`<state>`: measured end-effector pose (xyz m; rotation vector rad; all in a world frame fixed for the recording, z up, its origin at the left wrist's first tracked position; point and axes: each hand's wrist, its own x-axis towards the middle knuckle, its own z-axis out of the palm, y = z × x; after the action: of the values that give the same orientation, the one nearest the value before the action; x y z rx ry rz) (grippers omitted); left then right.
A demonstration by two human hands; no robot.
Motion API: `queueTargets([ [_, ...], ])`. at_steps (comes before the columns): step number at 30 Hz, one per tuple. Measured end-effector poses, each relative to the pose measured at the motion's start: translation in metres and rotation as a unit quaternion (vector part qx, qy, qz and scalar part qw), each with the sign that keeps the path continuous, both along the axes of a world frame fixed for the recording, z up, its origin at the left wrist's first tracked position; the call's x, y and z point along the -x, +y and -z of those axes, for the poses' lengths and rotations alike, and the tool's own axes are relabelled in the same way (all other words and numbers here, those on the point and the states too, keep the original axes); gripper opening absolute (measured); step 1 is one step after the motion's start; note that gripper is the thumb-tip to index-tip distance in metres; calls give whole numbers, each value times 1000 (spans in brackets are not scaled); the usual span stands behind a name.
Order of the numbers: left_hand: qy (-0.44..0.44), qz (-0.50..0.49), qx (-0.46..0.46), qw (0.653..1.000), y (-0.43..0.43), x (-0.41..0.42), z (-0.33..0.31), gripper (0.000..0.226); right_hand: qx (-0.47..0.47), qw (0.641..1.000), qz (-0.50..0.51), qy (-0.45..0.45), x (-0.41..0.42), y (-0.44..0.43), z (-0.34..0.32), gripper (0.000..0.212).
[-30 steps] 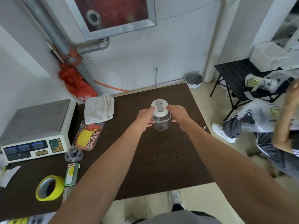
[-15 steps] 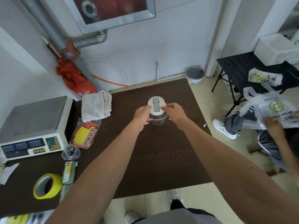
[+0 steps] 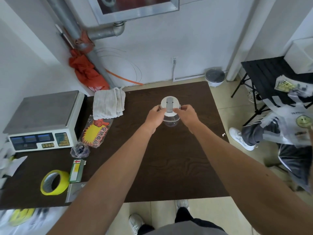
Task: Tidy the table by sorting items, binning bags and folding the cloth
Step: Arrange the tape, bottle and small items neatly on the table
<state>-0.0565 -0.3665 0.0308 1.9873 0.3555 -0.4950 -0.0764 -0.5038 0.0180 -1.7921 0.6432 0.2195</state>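
A clear plastic jar with a white lid (image 3: 169,107) stands near the far middle of the dark brown table (image 3: 169,163). My left hand (image 3: 155,117) grips its left side and my right hand (image 3: 186,115) grips its right side at the lid. A folded white cloth (image 3: 108,103) lies at the far left of the table. A red and yellow printed bag (image 3: 97,131) lies just in front of the cloth. A small clear bag with dark contents (image 3: 79,150) sits below it.
A weighing scale (image 3: 42,119) fills the left side. A yellow tape roll (image 3: 54,182) and a green and yellow box (image 3: 77,170) lie near the front left. A seated person with plastic bags (image 3: 291,126) is at the right, beside a black folding table (image 3: 264,73).
Both hands have carried the jar a little farther from me across the table. The person at the right has lowered an arm and the bags.
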Motion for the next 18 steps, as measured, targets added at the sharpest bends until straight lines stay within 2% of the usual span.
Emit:
queueTargets([
  [6,14,19,-10,1000,16,4,2,61,29,999,12,6,0,10,-2,55],
  [12,2,26,-9,1000,51,7,-12,53,133,991,-23,-6,-5,18,-17,65],
  [18,-8,-6,12,1000,106,16,-29,49,250,963,-16,-101,-7,54,-41,54],
])
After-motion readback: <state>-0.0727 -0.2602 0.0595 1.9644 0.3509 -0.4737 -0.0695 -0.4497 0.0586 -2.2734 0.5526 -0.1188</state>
